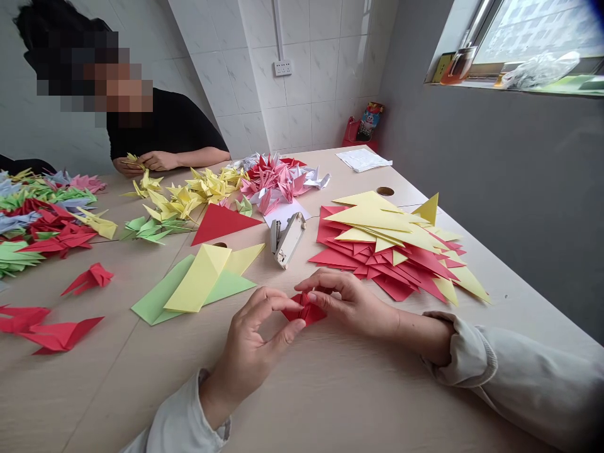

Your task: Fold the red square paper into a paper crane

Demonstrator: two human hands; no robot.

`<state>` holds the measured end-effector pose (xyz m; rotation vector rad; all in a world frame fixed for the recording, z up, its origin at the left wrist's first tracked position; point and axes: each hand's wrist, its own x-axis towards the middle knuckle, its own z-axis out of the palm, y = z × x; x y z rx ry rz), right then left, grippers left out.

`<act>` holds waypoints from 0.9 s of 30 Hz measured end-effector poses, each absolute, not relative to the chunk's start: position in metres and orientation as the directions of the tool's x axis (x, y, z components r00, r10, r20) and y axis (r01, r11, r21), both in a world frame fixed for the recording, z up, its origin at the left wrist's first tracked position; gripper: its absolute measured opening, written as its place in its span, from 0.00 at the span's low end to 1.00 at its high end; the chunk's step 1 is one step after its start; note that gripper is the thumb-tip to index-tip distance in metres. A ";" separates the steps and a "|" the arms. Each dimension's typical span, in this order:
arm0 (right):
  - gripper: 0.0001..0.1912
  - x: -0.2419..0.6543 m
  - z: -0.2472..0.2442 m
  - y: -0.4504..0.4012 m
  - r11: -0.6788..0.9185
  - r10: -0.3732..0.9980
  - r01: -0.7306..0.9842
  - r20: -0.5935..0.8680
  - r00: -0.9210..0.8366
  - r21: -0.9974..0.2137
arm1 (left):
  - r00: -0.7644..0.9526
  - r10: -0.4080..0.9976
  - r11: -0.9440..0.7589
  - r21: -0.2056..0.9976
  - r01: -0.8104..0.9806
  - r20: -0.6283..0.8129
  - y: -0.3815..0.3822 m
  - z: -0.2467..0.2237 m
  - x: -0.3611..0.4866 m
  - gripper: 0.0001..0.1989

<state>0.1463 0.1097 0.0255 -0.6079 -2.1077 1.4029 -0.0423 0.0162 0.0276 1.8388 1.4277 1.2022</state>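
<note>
A small piece of folded red paper sits just above the light wood table, pinched between both my hands. My left hand holds its left end between thumb and forefinger. My right hand presses its fingers over the top of the fold, hiding most of the paper. Just beyond my hands lies a metal stapler. To the right is a loose pile of red and yellow paper triangles. Green and yellow sheets lie to the left.
Folded paper cranes in several colours are heaped along the table's far left, with red ones nearer me. Across the table, a co-worker's hands hold yellow paper. A grey wall borders the table's right side.
</note>
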 end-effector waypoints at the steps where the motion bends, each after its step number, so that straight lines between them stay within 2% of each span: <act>1: 0.14 0.146 0.025 0.110 0.343 0.648 0.093 0.164 -0.744 -0.935 | 0.067 0.939 -0.320 0.788 0.526 0.336 0.016 0.028 -0.042 0.03; 3: 0.13 0.145 0.023 0.110 0.349 0.684 0.148 0.143 -0.715 -0.925 | 0.065 0.947 -0.293 0.767 0.571 0.313 0.016 0.028 -0.043 0.02; 6: 0.13 0.145 0.022 0.111 0.389 0.732 0.227 0.150 -0.664 -0.893 | -0.027 0.957 -0.224 0.793 0.567 0.289 0.015 0.028 -0.043 0.03; 9: 0.12 0.146 0.024 0.112 0.368 0.738 0.214 0.144 -0.659 -0.905 | -0.103 0.957 -0.174 0.820 0.546 0.272 0.018 0.026 -0.043 0.05; 12: 0.10 0.147 0.028 0.110 0.319 0.696 0.178 0.103 -0.710 -0.931 | -0.026 0.986 -0.120 0.819 0.562 0.163 0.021 0.026 -0.042 0.09; 14: 0.12 0.148 0.030 0.109 0.350 0.655 0.180 0.102 -0.749 -0.919 | 0.071 0.990 -0.138 0.774 0.618 0.119 0.023 0.025 -0.040 0.07; 17: 0.11 0.150 0.030 0.109 0.509 0.531 0.164 0.159 -0.832 -0.845 | 0.161 0.974 -0.226 0.688 0.690 0.159 0.025 0.021 -0.042 0.07; 21: 0.11 0.152 0.029 0.112 0.778 0.363 0.082 0.340 -0.868 -0.623 | 0.178 0.956 -0.290 0.642 0.710 0.235 0.026 0.017 -0.048 0.13; 23: 0.11 0.152 0.028 0.114 0.829 0.348 0.100 0.367 -0.863 -0.551 | 0.192 0.956 -0.289 0.621 0.728 0.220 0.025 0.019 -0.051 0.13; 27: 0.10 0.151 0.025 0.116 0.842 0.369 0.155 0.341 -0.864 -0.517 | 0.302 0.945 -0.319 0.568 0.759 0.128 0.022 0.029 -0.055 0.08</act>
